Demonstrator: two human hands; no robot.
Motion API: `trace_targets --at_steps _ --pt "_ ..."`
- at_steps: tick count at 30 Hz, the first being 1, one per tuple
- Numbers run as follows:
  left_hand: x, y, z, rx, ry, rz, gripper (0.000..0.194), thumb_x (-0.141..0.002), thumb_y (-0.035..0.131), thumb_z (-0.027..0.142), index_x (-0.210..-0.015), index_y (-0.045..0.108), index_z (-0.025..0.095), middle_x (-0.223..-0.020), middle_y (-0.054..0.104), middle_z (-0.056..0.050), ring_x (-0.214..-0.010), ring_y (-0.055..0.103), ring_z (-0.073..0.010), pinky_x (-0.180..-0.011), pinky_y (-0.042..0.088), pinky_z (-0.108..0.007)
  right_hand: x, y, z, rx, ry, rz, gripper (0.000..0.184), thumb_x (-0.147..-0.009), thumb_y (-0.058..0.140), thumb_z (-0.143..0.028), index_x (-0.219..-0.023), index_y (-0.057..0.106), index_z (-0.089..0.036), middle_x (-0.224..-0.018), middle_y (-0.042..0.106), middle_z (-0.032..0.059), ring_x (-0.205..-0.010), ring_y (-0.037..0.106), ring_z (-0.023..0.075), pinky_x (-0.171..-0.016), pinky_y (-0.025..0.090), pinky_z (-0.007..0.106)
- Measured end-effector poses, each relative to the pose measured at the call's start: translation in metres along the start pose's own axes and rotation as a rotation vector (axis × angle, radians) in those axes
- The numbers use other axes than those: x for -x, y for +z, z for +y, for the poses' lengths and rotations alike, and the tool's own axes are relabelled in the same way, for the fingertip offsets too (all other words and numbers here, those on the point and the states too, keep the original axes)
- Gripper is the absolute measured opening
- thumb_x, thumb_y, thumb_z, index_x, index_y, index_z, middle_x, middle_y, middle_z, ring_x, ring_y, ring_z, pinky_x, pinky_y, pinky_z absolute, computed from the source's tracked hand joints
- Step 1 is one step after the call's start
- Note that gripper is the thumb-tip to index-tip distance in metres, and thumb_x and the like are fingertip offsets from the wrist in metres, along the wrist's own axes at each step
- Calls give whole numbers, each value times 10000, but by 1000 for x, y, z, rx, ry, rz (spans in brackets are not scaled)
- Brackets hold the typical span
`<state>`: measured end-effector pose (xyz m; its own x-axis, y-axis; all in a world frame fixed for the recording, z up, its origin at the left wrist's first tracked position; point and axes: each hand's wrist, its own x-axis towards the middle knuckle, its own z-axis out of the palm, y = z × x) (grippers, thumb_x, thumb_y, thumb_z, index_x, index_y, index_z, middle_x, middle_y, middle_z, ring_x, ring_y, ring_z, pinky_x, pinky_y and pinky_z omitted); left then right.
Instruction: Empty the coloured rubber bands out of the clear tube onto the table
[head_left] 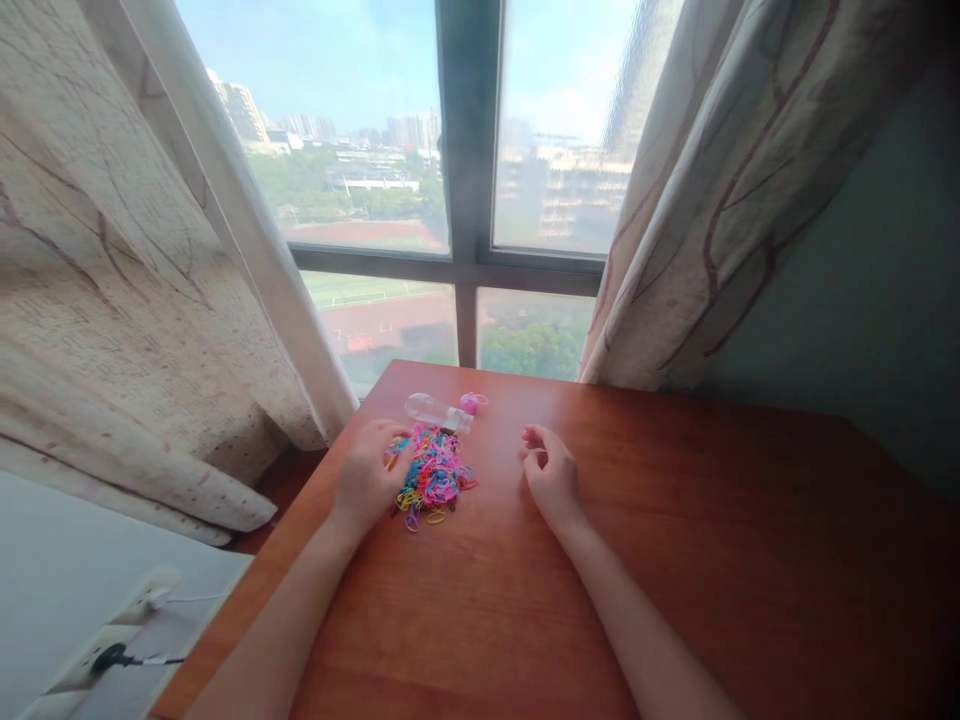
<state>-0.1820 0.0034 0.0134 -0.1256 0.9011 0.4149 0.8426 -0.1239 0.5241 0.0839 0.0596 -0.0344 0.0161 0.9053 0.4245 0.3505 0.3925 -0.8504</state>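
A heap of small rubber bands [439, 470] in pink, blue, yellow and red lies on the wooden table [480, 620]. My left hand [371, 472] rests at the heap's left edge, with its fingers curved and apart over the nearest bands. Right of the heap, some distance from it, my right hand [553, 478] has its fingers curled in towards the thumb. A pale bit shows near those fingertips, too small to make out. Behind the heap a clear plastic bottle [431, 409] lies on its side. Close to its mouth sits a pink cap [469, 403] with a loop.
A window [465, 270] stands beyond the table's far edge, with patterned curtains on the left [187, 250] and on the right [697, 200]. Low at the left, a black plug [112, 657] sits in a wall socket beside the table's edge.
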Motion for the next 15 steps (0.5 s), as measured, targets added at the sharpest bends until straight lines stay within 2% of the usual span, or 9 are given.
trace_targets --at_steps 3,6,10,15 --pt "29 5 35 -27 142 -122 181 -870 567 332 -969 698 256 -1070 681 -53 -1032 616 -256 -978 461 -432 21 -15 -7 -8 20 -14 348 -754 479 -138 -1055 651 -175 -957 701 83 -837 677 203 -736 570 321" --pt "50 12 54 -148 233 -158 313 -849 599 286 -1154 664 260 -1246 629 -84 -1167 554 -301 -1027 419 -500 44 -31 -14 -12 26 -40 343 -760 484 -137 -1050 659 -188 -949 705 74 -827 680 196 -721 568 301" --pt "66 14 59 -359 285 -119 299 -869 564 261 -1151 650 215 -1294 602 -125 -1217 521 -323 -1047 401 -539 68 -46 -19 -31 52 -61 335 -792 476 -145 -1075 647 -196 -941 704 67 -819 682 190 -703 560 283" --pt "78 10 55 -409 275 -68 258 -880 531 255 -1103 655 215 -1250 619 -127 -1178 547 -326 -1017 433 -538 73 -49 -21 -10 57 -74 328 -799 483 -141 -1080 646 -190 -897 696 50 -723 654 172 -636 534 263"
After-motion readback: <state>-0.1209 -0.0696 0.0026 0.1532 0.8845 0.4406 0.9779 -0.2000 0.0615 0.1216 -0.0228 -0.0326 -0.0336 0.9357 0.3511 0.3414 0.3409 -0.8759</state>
